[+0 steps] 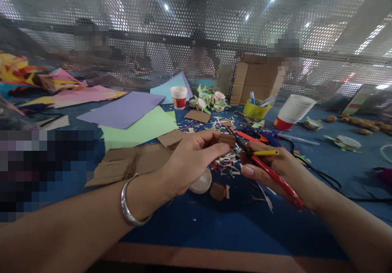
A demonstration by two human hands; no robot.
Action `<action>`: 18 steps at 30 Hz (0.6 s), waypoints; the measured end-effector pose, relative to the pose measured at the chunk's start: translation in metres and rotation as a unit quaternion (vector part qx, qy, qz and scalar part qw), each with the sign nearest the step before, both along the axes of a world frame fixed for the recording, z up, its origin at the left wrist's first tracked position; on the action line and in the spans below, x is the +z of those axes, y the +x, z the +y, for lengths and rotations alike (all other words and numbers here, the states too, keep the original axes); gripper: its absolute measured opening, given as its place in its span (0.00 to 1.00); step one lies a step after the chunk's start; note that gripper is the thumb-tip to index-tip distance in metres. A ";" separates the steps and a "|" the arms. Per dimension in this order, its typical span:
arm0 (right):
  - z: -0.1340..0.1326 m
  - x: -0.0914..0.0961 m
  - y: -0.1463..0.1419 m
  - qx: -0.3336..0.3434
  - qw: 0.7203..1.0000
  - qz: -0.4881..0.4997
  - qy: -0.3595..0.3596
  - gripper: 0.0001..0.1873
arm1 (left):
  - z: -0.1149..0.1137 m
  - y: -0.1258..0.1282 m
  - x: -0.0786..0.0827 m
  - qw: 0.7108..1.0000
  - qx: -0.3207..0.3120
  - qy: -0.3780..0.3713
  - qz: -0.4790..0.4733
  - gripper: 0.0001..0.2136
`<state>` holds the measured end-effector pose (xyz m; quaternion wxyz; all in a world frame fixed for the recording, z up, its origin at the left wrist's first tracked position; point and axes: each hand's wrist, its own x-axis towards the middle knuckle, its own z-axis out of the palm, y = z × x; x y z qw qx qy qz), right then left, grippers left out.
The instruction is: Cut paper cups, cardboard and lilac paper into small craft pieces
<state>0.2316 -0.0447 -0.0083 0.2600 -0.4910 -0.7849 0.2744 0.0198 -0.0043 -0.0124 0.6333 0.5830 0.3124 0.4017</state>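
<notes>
My left hand [196,154], with a silver bangle at the wrist, pinches a small brown cardboard piece [227,141] between thumb and fingers. In my right hand [275,166] is a pair of scissors [277,180] with a red handle and dark blades. The blades lie right beside the cardboard piece; whether they bite into it I cannot tell. A yellow rod-like part [266,153] sticks out by the right fingers. Below the hands lie a round white lid or cup bottom [202,182] and another small cut cardboard piece [217,191] with a red and white strip at its side.
Paper scraps [228,164] litter the blue table [196,228]. Large cardboard [122,162], green paper [137,128] and purple paper [122,109] lie left. Stacked paper cups [295,109], a yellow holder [256,110], a black cable [324,179] and walnuts [361,122] are right. A perforated metal screen [183,27] stands behind.
</notes>
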 end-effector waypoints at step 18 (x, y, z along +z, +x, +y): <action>-0.005 -0.002 -0.006 -0.051 0.998 0.024 0.020 0.21 | 0.000 -0.001 -0.004 0.999 -0.005 -0.038 -0.018 0.09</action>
